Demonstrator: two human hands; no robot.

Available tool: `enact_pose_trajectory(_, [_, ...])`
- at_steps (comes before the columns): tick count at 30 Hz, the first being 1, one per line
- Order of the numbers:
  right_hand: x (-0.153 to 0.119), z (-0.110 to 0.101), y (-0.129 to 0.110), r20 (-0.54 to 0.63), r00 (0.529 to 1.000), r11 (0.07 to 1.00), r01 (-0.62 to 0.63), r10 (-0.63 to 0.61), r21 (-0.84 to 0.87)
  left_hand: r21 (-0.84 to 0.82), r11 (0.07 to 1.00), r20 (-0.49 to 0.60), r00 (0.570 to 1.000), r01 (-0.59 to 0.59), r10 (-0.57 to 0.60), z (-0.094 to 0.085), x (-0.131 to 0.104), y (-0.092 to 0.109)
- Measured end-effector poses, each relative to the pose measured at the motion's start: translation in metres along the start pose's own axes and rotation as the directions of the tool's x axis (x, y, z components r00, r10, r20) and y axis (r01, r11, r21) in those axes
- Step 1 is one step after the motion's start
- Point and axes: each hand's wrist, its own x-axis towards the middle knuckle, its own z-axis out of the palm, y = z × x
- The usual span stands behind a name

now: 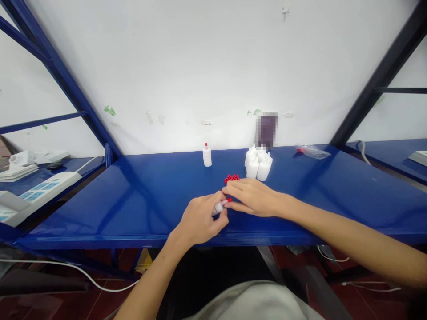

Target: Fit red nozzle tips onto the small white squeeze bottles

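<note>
My left hand (204,218) is wrapped round a small white squeeze bottle (218,208), which is tilted with its nozzle towards the right. A red cap (228,200) sits at the nozzle's tip. Thumb and fingers of my right hand (250,195) close about this cap from the right; their exact contact is partly hidden. Just behind my right hand lies a cluster of small red caps (231,178). Several white bottles without caps (258,164) stand grouped to the right. Farther back, one white bottle with a red cap (207,155) stands upright by itself.
The blue tabletop (150,191) meets a white wall. A clear plastic bag (312,151) with something red lies at the back right. A dark pixelated rectangle (267,129) is behind the bottle group. A white power strip (50,191) is at the left, near blue frame posts.
</note>
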Motion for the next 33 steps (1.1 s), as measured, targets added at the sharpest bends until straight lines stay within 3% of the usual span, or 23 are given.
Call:
enact_pose_trajectory(4, [0.0, 0.007, -0.004, -0.049, 0.986, 0.984, 0.152, -0.157, -0.092, 0.03, 0.996, 0.05, 0.995, -0.089, 0.088, 0.002, -0.004, -0.011])
enact_pose_trajectory(6, [-0.001, 0.008, -0.006, -0.055, 0.983, 0.985, 0.173, -0.173, -0.018, 0.074, 0.989, 0.043, 0.991, -0.131, 0.128, 0.003, -0.006, -0.013])
enact_pose_trajectory(10, [-0.005, 0.004, -0.003, -0.062, 0.998, 0.954, 0.02, -0.001, 0.3, 0.244, 0.961, -0.072, 0.985, -0.132, 0.154, 0.007, -0.01, -0.013])
enact_pose_trajectory(12, [-0.008, 0.0, 0.004, -0.056, 0.994, 0.928, -0.067, 0.094, 0.367, 0.272, 0.957, -0.121, 0.983, -0.098, 0.135, 0.009, -0.011, -0.012])
enact_pose_trajectory(16, [-0.013, -0.012, 0.019, 0.093, 0.985, 0.942, -0.163, 0.142, 0.294, 0.234, 0.97, -0.059, 0.996, -0.057, 0.073, 0.01, -0.008, -0.012])
enact_pose_trajectory(21, [-0.011, -0.017, 0.023, 0.287, 0.935, 0.958, -0.256, 0.211, 0.132, 0.222, 0.974, -0.023, 0.999, -0.041, 0.047, 0.01, -0.004, -0.012])
enact_pose_trajectory(26, [-0.011, -0.012, 0.026, 0.315, 0.917, 0.955, -0.284, 0.244, 0.088, 0.066, 0.998, -0.118, 0.993, 0.004, 0.004, 0.008, -0.001, -0.014])
enact_pose_trajectory(29, [-0.012, -0.009, 0.03, 0.31, 0.917, 0.955, -0.287, 0.253, 0.072, -0.044, 0.999, -0.114, 0.993, 0.012, -0.017, 0.007, 0.0, -0.015])
enact_pose_trajectory(33, [-0.012, -0.01, 0.034, 0.3, 0.912, 0.951, -0.306, 0.279, 0.046, -0.07, 0.996, -0.079, 0.995, 0.051, -0.056, 0.007, 0.0, -0.017])
